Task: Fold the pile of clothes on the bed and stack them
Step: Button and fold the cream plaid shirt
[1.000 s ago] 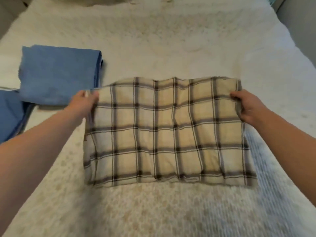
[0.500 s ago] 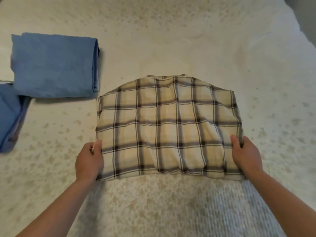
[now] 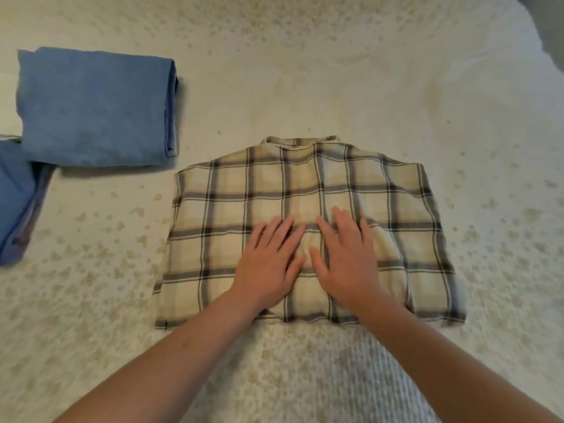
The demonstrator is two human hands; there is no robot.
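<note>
Both hands have left the plaid shirt's (image 3: 305,190) side edges, where half a second ago they pinched its near corners, and now lie side by side on its middle. The left hand (image 3: 268,264) is flat, palm down, fingers spread a little and pointing toward the far edge of the bed (image 3: 335,56). The right hand (image 3: 345,261) lies just beside it in the same way, fingers fanned apart, thumbs nearly touching. Neither hand pinches any cloth now; both press down on the top layer.

The plaid shirt is folded into a rough rectangle, cream with dark checks, and sits on the bed's cover near the middle, toward the near edge. A second ago it was held up by its far corners; since then the fold has been brought down, and the collar band now shows at the far side of the bundle. Its near edge lies straight across, with the forearms crossing over it.

Toward the left edge of the bed rests a folded blue garment (image 3: 94,108), well apart from the plaid shirt's far left corner. It keeps the place it had in the earlier frames. A second blue piece (image 3: 16,203) lies partly under the first one's near left corner and runs off the left side of the view, also unmoved.
</note>
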